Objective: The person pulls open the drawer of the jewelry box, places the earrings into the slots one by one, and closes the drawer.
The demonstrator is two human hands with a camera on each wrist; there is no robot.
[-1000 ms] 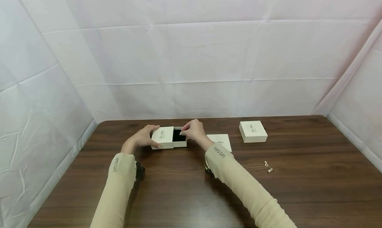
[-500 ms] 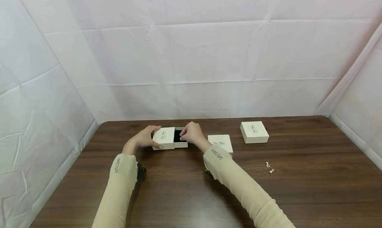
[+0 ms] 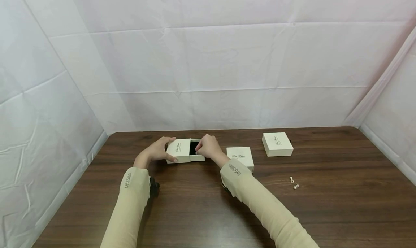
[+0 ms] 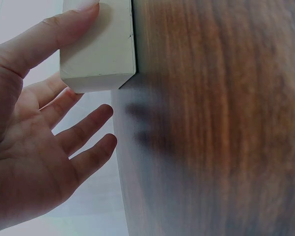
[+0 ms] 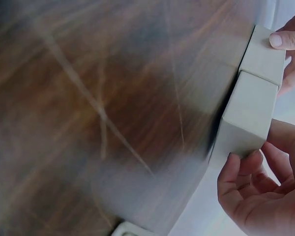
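Observation:
A small white sliding box (image 3: 178,151) lies on the dark wooden table (image 3: 208,204) at the back left. Its drawer (image 3: 198,157) sticks out to the right and shows a narrow strip of black lining (image 3: 193,148). My left hand (image 3: 157,151) grips the sleeve, thumb on the near side and fingers behind it. The left wrist view shows that thumb (image 4: 64,24) pressed on the sleeve (image 4: 103,46). My right hand (image 3: 208,147) holds the drawer's outer end. In the right wrist view its fingers (image 5: 236,172) curl round the drawer (image 5: 248,115).
Two more shut white boxes lie to the right, one (image 3: 242,156) beside my right wrist and one (image 3: 277,144) further back. A pair of small pearl earrings (image 3: 293,183) lies at the right. White cloth walls (image 3: 208,60) close in the table.
The drawer has slid left into the sleeve, so less black lining shows. My right hand moved left with it. The left hand kept its hold.

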